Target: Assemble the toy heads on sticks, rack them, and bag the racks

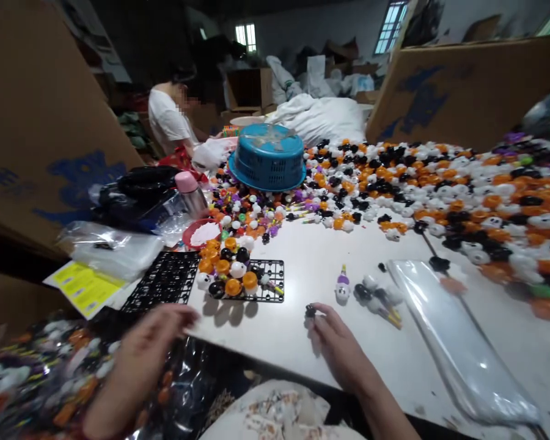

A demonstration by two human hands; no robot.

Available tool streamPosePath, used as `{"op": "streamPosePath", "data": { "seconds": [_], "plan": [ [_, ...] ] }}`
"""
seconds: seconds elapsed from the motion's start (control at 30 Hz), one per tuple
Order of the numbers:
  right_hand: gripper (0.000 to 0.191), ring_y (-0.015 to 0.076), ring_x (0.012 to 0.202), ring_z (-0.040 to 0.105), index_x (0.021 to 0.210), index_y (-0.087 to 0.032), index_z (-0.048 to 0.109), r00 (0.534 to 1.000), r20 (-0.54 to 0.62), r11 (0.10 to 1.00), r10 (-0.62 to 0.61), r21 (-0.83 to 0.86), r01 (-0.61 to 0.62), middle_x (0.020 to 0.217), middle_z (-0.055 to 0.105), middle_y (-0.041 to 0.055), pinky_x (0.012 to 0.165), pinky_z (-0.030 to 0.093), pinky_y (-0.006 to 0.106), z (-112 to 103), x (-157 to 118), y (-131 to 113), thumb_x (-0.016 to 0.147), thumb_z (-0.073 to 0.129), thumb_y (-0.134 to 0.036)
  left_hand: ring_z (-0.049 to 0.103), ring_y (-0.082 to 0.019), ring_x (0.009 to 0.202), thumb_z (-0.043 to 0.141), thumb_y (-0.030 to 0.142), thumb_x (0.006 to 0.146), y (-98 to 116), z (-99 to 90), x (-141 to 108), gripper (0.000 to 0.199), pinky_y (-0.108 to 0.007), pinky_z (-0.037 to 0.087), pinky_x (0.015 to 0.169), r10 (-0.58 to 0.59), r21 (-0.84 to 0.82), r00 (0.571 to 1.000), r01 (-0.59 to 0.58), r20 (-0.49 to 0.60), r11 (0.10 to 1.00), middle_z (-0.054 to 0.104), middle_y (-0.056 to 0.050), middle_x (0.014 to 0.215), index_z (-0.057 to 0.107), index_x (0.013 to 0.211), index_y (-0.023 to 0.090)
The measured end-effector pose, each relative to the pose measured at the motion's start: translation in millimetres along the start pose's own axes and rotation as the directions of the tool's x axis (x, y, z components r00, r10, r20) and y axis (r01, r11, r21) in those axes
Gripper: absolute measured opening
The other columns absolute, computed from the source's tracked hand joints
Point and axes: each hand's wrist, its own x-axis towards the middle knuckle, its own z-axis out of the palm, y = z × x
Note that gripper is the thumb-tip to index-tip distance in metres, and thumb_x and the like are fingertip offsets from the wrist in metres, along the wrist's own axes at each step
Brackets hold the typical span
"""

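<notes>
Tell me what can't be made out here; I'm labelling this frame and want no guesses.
- Head view: the left hand is motion-blurred; its grip is unclear.
- The small black toy piece at the right hand fingertips is too small to identify.
- The heap of orange, black and white round toys blurs toward the right edge.
- The upturned blue plastic basket hides whatever lies under it.

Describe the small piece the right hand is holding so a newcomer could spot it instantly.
Start at the white table, near its front edge. The right hand rests there, fingers pinching a tiny black piece. Unlike the purple-capped white figure just beyond, it is dark and held.
</notes>
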Motion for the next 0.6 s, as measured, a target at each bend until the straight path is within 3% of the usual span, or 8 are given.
{"op": "streamPosePath", "data": {
  "seconds": [0.03,0.07,0.1,0.17,0.23,0.33,0.47,0.6],
  "plan": [
    [0.046,0.0104,0.056,0.046,0.116,-0.023,0.058,1.0,0.016,1.0,0.003,-0.016,-0.002,0.078,0.06,-0.0003,0.047,0.038,0.023,-2,0,0,0.08,0.076,-0.047,0.066,-0.017,0.073,0.052,0.047,0.095,2,31.4,-12,0.03,-0.029,0.054,0.067,-0.016,-0.03,0.985,0.022,0.17,0.999,0.074,0.002,0.081,0.073,0.088,0.026],
    [0.045,0.0106,0.056,0.046,0.114,-0.023,0.058,1.0,0.026,1.0,0.003,-0.031,-0.003,0.077,0.06,-0.0006,0.047,0.037,0.022,-3,0,1,0.08,0.076,-0.047,0.066,-0.017,0.074,0.054,0.045,0.094,6,61.4,-21,0.029,-0.027,0.053,0.068,-0.031,-0.078,0.936,0.062,0.35,0.995,0.074,0.0,0.081,0.073,0.086,0.024],
    [0.045,0.0113,0.057,0.048,0.113,-0.023,0.058,0.999,0.032,0.999,0.0,-0.041,0.001,0.075,0.06,-0.0006,0.048,0.038,0.023,-5,0,2,0.08,0.076,-0.048,0.066,-0.016,0.075,0.055,0.043,0.094,11,88.7,-26,0.029,-0.027,0.052,0.071,-0.034,-0.11,0.85,0.108,0.526,0.988,0.073,-0.001,0.081,0.073,0.084,0.022],
    [0.045,0.0135,0.061,0.053,0.113,-0.022,0.057,0.999,0.034,0.998,-0.024,-0.065,0.026,0.075,0.062,0.0007,0.052,0.042,0.024,-8,1,3,0.081,0.075,-0.048,0.065,-0.016,0.077,0.054,0.04,0.094,18,131.1,-27,0.029,-0.025,0.049,0.072,-0.028,-0.154,0.79,0.153,0.613,0.976,0.072,-0.002,0.081,0.071,0.085,0.019],
    [0.05,0.0155,0.066,0.057,0.12,-0.02,0.055,0.998,0.007,0.988,-0.066,-0.137,0.066,0.082,0.065,0.0037,0.058,0.047,0.027,-10,2,3,0.084,0.071,-0.05,0.064,-0.017,0.079,0.052,0.039,0.095,21,155.6,-20,0.028,-0.026,0.048,0.072,-0.023,-0.171,0.828,0.144,0.561,0.975,0.071,-0.004,0.084,0.07,0.09,0.018],
    [0.053,0.0209,0.083,0.064,0.135,-0.019,0.051,0.979,-0.034,0.871,-0.203,-0.462,0.165,0.104,0.068,0.0101,0.075,0.054,0.037,-13,4,-1,0.091,0.06,-0.048,0.062,-0.018,0.083,0.051,0.036,0.096,16,165.7,-10,0.024,-0.028,0.046,0.075,0.065,-0.11,0.888,-0.017,0.455,0.994,0.069,-0.005,0.088,0.068,0.093,0.019],
    [0.049,0.0274,0.11,0.059,0.146,-0.016,0.043,0.858,0.194,0.387,-0.476,-0.83,0.402,0.122,0.063,0.0157,0.096,0.049,0.045,-19,14,-6,0.098,0.04,-0.026,0.063,-0.018,0.081,0.05,0.029,0.097,2,155.3,-13,0.019,-0.028,0.046,0.075,0.15,-0.008,0.901,-0.161,0.407,0.987,0.068,-0.006,0.087,0.066,0.092,0.02],
    [0.053,0.0277,0.102,0.059,0.144,-0.013,0.043,0.804,0.325,0.072,-0.499,-0.908,0.412,0.111,0.065,0.0165,0.089,0.051,0.044,-23,28,-5,0.092,0.034,-0.007,0.065,-0.018,0.087,0.053,0.019,0.095,-7,131.8,-17,0.012,-0.03,0.049,0.082,0.307,0.085,0.929,-0.329,0.205,0.94,0.07,-0.006,0.094,0.064,0.101,0.021]
  ]
}}
